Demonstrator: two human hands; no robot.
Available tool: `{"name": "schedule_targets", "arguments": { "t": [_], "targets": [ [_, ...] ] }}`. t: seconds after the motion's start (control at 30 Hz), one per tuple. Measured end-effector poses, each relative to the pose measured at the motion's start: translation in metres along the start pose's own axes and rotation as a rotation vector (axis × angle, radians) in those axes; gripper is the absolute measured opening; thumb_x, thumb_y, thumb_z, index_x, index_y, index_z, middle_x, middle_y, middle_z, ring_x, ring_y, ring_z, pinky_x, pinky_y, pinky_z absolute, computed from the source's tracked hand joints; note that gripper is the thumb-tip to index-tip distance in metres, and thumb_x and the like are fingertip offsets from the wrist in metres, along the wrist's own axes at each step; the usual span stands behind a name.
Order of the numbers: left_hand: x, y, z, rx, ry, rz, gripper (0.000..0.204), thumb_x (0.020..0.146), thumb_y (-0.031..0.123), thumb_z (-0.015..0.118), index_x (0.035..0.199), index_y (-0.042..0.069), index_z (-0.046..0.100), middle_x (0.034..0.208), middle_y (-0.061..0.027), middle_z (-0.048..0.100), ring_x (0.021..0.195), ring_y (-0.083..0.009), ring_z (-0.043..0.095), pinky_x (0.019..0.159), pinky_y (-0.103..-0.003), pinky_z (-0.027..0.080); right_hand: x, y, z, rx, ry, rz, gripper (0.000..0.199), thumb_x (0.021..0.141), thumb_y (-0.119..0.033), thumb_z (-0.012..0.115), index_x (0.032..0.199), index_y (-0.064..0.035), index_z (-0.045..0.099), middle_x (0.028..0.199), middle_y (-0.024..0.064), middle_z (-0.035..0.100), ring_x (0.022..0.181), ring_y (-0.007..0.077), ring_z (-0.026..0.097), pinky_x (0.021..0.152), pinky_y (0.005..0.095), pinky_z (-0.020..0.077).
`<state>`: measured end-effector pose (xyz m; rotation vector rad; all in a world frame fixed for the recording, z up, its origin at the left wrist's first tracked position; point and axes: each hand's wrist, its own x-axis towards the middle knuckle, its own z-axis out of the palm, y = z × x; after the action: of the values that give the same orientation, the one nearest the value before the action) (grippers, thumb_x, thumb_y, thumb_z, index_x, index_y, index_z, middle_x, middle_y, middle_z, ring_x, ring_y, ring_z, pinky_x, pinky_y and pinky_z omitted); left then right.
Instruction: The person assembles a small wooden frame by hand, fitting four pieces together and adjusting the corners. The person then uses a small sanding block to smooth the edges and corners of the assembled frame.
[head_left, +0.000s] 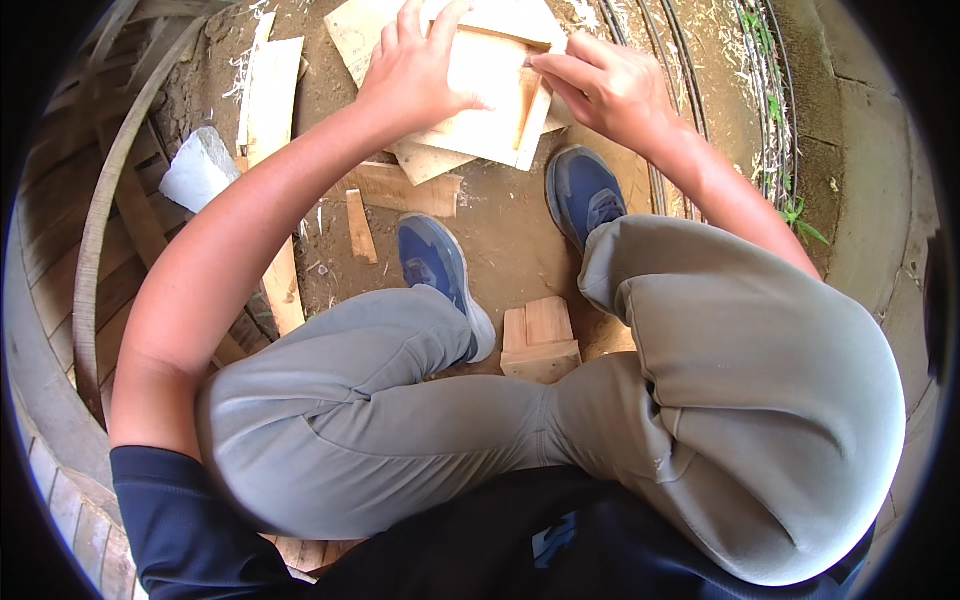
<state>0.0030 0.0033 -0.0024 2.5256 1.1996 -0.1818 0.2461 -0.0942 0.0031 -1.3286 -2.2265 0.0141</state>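
Head view: see the pale wooden panel (470, 135) lying over a lower board (425, 165), just beyond the blue shoes (582, 190). Note left hand (415, 78) splayed on the panel, fingers apart; right hand (612, 88) with fingers drawn together beside the edge strip (533, 128), too small and bright to tell whether clamped on anything. Expect a stiff, dry, fairly light piece, hardly slippery, perhaps splintery. Best held by opposite sides.

Bright glare up top (dark rim)
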Motion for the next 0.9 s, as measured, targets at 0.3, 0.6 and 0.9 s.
{"name": "schedule_targets", "arguments": {
  "t": [0.3, 0.6, 0.9],
  "targets": [
    [0.003, -0.004, 0.005, 0.017, 0.006, 0.044, 0.123, 0.070, 0.058, 0.087, 0.155, -0.010, 0.029, 0.158, -0.0364, 0.030, 0.149, -0.0537, 0.024, 0.124, -0.056, 0.025, -0.002, 0.001, 0.003, -0.015, 0.035, -0.114, 0.024, 0.083, -0.010, 0.080, 0.106, -0.0159, 0.076, 0.069, 0.0004, 0.052, 0.056, 0.0188, 0.056, 0.050, 0.0340, 0.0468],
    [0.002, -0.002, 0.002, 0.014, -0.022, 0.009, 0.123, 0.071, 0.058, 0.086, 0.156, -0.008, 0.027, 0.161, -0.0360, 0.025, 0.149, -0.0525, 0.024, 0.124, -0.057, 0.025, -0.009, -0.009, 0.004, 0.039, 0.020, 0.068, 0.019, 0.084, -0.011, 0.078, 0.102, -0.0163, 0.075, 0.074, 0.0024, 0.055, 0.061, 0.0217, 0.062, 0.052, 0.0352, 0.0500],
    [-0.001, 0.001, 0.004, -0.034, 0.106, 0.039, 0.115, 0.070, 0.051, 0.092, 0.160, 0.017, 0.030, 0.160, -0.0338, 0.023, 0.145, -0.0516, 0.032, 0.118, -0.057, 0.035, -0.001, -0.003, -0.002, 0.091, 0.009, 0.116, 0.011, 0.088, -0.015, 0.080, 0.099, -0.0155, 0.079, 0.073, 0.0025, 0.058, 0.057, 0.0204, 0.059, 0.051, 0.0339, 0.0489]
  ]
}}
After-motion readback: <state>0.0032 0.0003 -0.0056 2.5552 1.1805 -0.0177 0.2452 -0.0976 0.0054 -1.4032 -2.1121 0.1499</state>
